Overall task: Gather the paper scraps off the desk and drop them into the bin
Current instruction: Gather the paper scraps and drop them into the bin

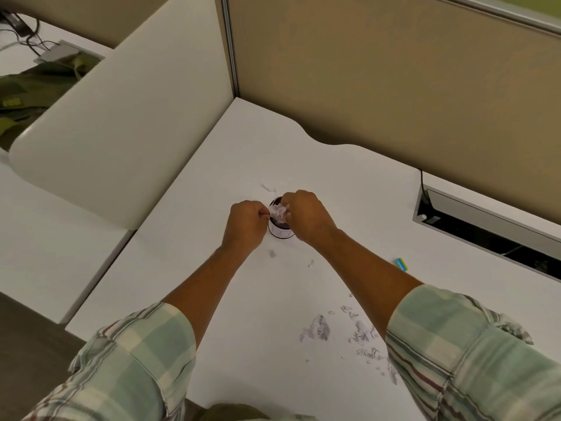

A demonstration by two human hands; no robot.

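A small round bin (280, 231), white outside and dark inside, stands on the white desk (230, 165). Both hands meet over its mouth. My right hand (306, 218) is closed on a wad of white paper scraps (278, 212) held right above the opening. My left hand (246, 221) pinches the wad's left edge. A loose pile of torn scraps (318, 329) and many smaller bits (364, 335) lie near the front, by my right sleeve. A few single scraps lie beyond the bin (268, 188) and just in front of it (272, 253).
A small blue and yellow eraser-like item (402, 264) lies to the right. A cable tray slot (485, 229) with a black cord is at the far right. Tan partition walls close the back. A cream divider panel (121, 123) stands on the left.
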